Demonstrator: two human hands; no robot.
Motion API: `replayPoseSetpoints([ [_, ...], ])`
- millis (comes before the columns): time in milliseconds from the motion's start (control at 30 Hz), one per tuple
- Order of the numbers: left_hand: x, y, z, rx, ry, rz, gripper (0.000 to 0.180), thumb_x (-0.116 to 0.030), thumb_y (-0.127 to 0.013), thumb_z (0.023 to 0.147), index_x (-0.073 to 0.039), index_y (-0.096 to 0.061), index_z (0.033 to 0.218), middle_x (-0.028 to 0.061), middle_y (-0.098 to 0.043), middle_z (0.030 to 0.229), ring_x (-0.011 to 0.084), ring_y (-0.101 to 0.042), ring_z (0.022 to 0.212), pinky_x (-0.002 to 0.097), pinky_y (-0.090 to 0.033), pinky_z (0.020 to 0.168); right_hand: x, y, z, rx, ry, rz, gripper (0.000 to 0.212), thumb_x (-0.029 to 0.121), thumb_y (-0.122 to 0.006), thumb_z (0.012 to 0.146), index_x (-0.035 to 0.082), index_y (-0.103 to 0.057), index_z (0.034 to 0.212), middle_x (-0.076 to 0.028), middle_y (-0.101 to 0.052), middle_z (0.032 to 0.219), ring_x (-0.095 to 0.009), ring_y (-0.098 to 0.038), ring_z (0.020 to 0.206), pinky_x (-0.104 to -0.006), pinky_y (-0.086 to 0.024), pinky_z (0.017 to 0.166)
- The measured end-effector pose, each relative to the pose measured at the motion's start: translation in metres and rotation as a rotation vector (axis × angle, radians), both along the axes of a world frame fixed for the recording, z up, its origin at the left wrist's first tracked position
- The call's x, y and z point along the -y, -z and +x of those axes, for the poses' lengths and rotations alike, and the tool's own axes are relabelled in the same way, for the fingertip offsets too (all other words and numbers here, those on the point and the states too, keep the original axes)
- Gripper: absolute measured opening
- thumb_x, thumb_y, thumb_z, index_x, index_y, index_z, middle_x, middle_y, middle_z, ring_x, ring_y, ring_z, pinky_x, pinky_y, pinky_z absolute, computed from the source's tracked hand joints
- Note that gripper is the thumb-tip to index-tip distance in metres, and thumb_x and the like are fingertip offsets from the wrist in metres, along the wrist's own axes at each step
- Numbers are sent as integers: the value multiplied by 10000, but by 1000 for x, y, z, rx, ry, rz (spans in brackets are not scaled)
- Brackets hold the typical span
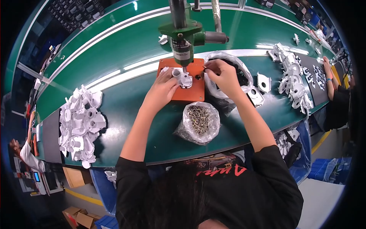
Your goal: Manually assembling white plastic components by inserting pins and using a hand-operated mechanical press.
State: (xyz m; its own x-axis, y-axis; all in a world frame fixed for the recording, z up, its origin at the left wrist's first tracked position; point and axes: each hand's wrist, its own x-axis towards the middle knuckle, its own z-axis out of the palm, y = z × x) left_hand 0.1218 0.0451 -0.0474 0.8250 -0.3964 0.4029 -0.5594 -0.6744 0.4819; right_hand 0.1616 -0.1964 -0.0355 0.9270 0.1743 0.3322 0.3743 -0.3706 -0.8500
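White part (186, 81) juts rightward from the left hand (164, 87), closed on it — right hand (225, 76) pinched, contents unclear.

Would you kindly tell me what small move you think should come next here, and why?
Probably bring the right grip left to the white moulded plastic part: the left grip holds it on the orange rectangular plate beneath the green metal machine, while the right grip is pinched near the plate's right edge, its contents unclear.

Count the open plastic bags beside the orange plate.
2: a bag of metal pieces in front; a bag of black parts at right, partly hidden by the right hand.
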Motion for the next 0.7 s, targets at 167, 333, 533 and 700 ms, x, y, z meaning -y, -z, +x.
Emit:
replayPoseSetpoints([
  [167, 8, 3, -6, 185, -75, 90, 113, -112, -562, 827, -6, -565, 867, 218, -546, 1187, 352, -464, 1194, 437, -342, 1047, -31, 6, 2, 75, -188, 12, 166, 56, -644, 780, -27, -645, 924, -107, -671, 893, -177, -653, 791, -284, -511, 733],
  [333, 8, 12, -7, 237, -138, 86, 132, -142, -565, 825, -20, -569, 875, 208, -560, 1176, 336, -487, 1179, 430, -355, 1036, -44, 22, 5, 322, -223, -76, 124, 44, -665, 750, -8, -655, 862, -119, -649, 873, -257, -638, 767, -324, -510, 703],
  [533, 7, 14, -5, 267, -139, 63, 138, -150, -567, 824, -29, -571, 889, 203, -568, 1167, 332, -495, 1173, 429, -365, 1027, -47, 26, 7, 414, -166, -144, 99, 19, -673, 753, -12, -660, 846, -113, -637, 890, -240, -632, 806, -302, -506, 706],
  [700, 6, 17, -4, 267, -148, 82, 142, -157, -569, 824, -34, -577, 894, 207, -569, 1167, 331, -495, 1176, 434, -364, 1027, -48, 20, 6, 484, -205, -237, 127, 25, -672, 733, -6, -666, 855, -117, -636, 919, -274, -612, 858, -337, -503, 753],
])
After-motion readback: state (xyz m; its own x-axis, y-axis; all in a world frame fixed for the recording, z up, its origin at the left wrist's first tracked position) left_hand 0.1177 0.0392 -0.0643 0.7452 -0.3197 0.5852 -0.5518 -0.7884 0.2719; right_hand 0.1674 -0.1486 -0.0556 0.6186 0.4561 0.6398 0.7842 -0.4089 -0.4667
